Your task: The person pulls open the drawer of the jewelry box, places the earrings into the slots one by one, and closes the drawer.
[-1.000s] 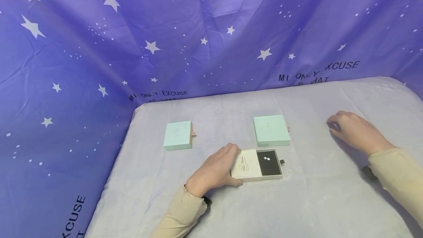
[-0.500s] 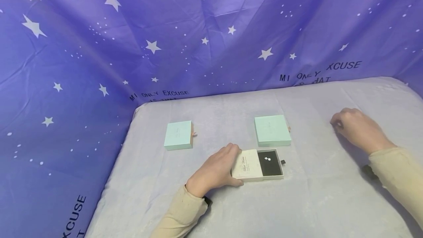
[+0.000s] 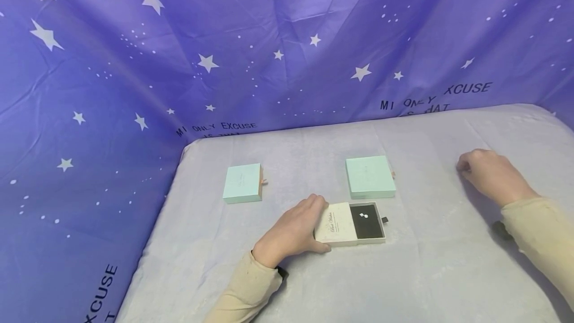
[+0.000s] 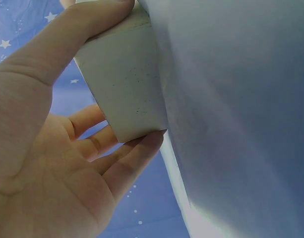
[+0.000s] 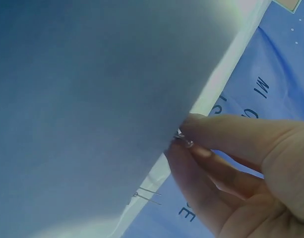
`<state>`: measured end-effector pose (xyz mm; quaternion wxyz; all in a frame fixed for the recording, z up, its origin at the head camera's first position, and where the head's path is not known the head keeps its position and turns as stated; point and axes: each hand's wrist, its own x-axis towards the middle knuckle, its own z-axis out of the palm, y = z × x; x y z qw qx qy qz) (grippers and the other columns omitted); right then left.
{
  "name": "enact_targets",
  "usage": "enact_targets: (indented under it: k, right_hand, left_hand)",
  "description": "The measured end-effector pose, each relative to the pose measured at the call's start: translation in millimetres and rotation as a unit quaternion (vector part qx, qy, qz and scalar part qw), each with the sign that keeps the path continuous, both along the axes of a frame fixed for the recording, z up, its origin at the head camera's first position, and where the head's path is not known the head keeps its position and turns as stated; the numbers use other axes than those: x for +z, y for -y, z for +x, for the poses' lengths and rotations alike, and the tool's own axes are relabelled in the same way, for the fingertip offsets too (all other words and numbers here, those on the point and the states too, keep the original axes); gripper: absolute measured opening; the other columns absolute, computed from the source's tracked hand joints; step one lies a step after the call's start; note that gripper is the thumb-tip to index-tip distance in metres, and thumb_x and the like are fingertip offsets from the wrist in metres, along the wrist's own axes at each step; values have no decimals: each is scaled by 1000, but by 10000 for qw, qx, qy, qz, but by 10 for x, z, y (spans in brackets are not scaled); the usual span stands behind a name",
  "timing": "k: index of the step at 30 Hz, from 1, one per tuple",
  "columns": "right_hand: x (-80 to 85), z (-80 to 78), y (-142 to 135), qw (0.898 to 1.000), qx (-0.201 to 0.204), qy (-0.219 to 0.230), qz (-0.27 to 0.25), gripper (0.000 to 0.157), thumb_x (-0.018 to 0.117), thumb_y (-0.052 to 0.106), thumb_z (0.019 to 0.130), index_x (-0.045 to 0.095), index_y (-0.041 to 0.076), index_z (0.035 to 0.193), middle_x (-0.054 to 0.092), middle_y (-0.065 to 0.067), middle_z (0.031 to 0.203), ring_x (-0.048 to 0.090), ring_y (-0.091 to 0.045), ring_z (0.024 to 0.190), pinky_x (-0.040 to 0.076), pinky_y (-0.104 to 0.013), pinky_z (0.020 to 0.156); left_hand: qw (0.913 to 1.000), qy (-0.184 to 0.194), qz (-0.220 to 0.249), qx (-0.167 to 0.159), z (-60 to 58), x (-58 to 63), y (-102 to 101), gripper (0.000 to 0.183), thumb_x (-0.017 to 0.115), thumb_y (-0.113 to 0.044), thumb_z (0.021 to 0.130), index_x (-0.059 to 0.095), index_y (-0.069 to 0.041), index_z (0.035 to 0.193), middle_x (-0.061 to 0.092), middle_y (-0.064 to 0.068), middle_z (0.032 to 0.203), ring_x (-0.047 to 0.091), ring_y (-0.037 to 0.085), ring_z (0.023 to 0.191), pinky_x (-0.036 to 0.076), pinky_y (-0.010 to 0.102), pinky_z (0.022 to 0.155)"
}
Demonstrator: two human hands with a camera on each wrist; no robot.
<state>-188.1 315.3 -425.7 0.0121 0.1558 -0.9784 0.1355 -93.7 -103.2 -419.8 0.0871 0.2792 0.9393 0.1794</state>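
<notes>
My left hand (image 3: 291,228) grips the closed end of a cream slide-out jewelry box (image 3: 335,223), thumb on the near side and fingers on the far side. The box's drawer (image 3: 378,238) is pulled partway out to the right. On its black insert (image 3: 368,229) sit small shiny silver pieces (image 3: 364,216). Well to the right, my right hand (image 3: 493,176) is low over the cloth. In the right wrist view, its thumb and fingertips pinch a small shiny silver piece of jewelry (image 5: 183,139), mostly hidden. Another small metal piece with two thin prongs (image 5: 146,195) lies nearby.
Two mint-green boxes with orange pull tabs stand behind the cream box: one at the left (image 3: 242,183), the other (image 3: 369,177) just behind the drawer. A pale cloth (image 3: 430,273) covers the table. A purple star-printed curtain (image 3: 278,88) hangs along the back and left.
My right hand has moved a little to the right, its fingers drawing closer together. The left hand and the boxes stay put.
</notes>
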Motion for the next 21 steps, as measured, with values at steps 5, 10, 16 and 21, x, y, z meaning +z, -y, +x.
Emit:
enact_targets:
  k: [5,10,16,21]
  right_hand:
    - [13,5,5,9997,-105,79,-205,14,68,-6,80,68,-10,93,67,-31,91,62,-52,86,46,-63,80]
    - [38,34,8,9987,-293,302,-277,17,68,0,84,68,-9,99,67,-32,96,61,-54,90,45,-65,81]
    - [85,69,52,9981,-308,347,-401,18,68,1,86,68,-8,100,68,-30,96,61,-53,90,44,-66,80]
    - [83,96,143,9989,139,-14,-451,8,69,-4,80,70,-4,88,70,-24,85,64,-47,82,48,-62,80]
  left_hand:
    - [10000,11,-7,10,-2,8,-2,73,92,-33,66,47,-13,119,49,-5,101,46,9,86,43,20,75]
    - [10000,-12,29,-27,-3,8,-1,73,93,-32,65,47,-13,118,48,-5,100,46,8,85,43,20,74]
    - [9999,-89,61,-92,6,16,6,73,92,-32,65,47,-12,118,49,-5,99,45,9,85,43,20,74]
    - [9999,-81,56,-76,7,12,8,72,92,-32,65,47,-13,118,49,-5,100,45,9,86,43,20,75]
